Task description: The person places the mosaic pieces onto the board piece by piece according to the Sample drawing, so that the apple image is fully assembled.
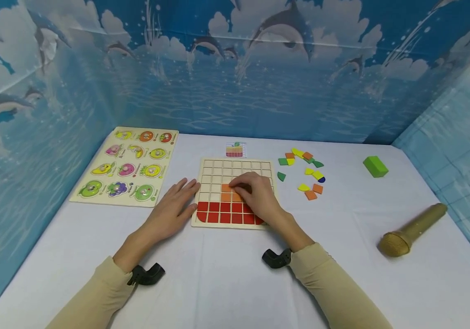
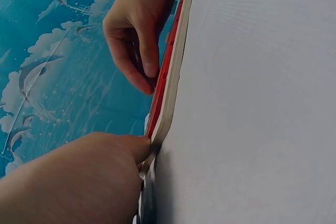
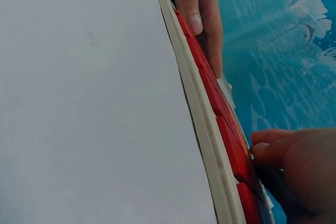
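A wooden grid board (image 1: 218,167) lies in the middle of the white table. Red tiles (image 1: 224,212) fill its two nearest rows, and orange tiles (image 1: 226,195) sit above them. My right hand (image 1: 240,185) is curled over the board, its fingertips pinching an orange tile (image 1: 226,187) down in the grid. In the left wrist view those fingers (image 2: 149,66) meet at the board's surface. My left hand (image 1: 185,196) lies flat on the table with fingers straight, its thumb (image 2: 139,148) against the board's left rim (image 2: 170,98). The right wrist view shows the red tiles (image 3: 223,124) edge-on.
Loose orange, yellow and green pieces (image 1: 306,176) lie right of the board. Further right are a green block (image 1: 375,166) and a gold microphone (image 1: 413,230). A fruit peg puzzle (image 1: 128,164) lies at the left and a small picture card (image 1: 235,149) behind the board. Dolphin-print walls enclose the table.
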`<state>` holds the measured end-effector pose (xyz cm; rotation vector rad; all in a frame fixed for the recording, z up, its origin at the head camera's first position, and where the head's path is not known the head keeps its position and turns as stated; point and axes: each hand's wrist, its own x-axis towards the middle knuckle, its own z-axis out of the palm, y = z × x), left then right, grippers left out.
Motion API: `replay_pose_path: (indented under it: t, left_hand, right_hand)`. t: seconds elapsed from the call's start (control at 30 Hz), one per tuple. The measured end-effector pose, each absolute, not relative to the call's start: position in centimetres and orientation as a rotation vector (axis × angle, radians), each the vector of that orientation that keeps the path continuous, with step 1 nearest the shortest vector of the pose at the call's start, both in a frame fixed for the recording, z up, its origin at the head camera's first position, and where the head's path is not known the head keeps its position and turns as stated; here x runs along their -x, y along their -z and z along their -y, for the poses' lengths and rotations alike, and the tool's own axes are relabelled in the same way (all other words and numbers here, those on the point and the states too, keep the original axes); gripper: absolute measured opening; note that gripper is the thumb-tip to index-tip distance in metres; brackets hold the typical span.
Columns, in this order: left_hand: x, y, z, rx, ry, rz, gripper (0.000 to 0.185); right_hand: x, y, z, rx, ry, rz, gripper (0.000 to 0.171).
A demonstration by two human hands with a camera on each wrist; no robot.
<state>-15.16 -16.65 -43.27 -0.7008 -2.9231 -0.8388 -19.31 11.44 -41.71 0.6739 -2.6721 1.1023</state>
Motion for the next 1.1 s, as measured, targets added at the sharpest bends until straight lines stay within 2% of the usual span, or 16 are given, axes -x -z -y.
replay_pose_path:
  t: [0.27, 0.8, 1.1]
  left_hand:
    - [15.0, 43.2, 16.6, 0.707, 0.861, 2.912, 0.062]
    - [15.0, 43.5, 16.7, 0.699, 0.847, 2.913, 0.061]
    - [15.1, 43.4, 16.6, 0.709, 0.848, 2.915, 0.062]
  right_hand:
    - [18.8, 40.8, -14.2, -0.556, -1.147, 2.65, 0.017]
    - [17.8, 38.2, -25.9, -0.085, -0.973, 2.865, 0.025]
    - [17.2, 37.4, -29.4, -0.04, -0.864, 2.937, 0.029]
